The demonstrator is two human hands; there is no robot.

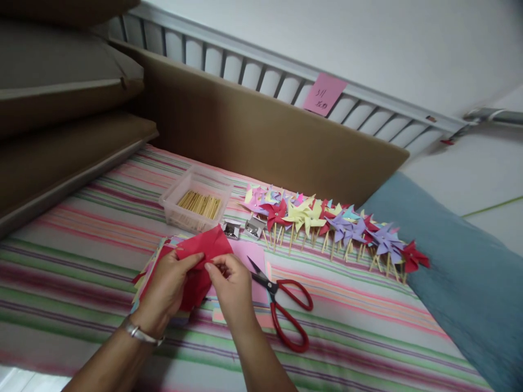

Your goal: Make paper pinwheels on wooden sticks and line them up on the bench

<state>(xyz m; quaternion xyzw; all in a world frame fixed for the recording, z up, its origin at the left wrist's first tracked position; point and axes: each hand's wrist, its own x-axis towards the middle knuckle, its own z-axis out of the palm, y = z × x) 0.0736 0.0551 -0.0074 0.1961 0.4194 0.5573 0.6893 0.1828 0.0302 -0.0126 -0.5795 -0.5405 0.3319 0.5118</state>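
Observation:
A red paper sheet (210,245) is held up between my two hands. My left hand (167,277), with a bracelet at the wrist, pinches it from the left, thumb on top. My right hand (231,280) grips its right edge between thumb and fingertips. Under and behind it lies a stack of coloured paper (153,269), with a pink sheet (255,267) to the right. Scissors (272,286) with red handles lie open beside my right hand, their blades on the pink sheet.
Behind the paper stand a clear plastic box (167,209) of wooden sticks (200,204) and two small boxes (255,226) of metal pins. Many paper pinwheels (306,215) on sticks lie to the right. A cardboard panel (245,136) rises at the back; cardboard boxes (73,147) stand left.

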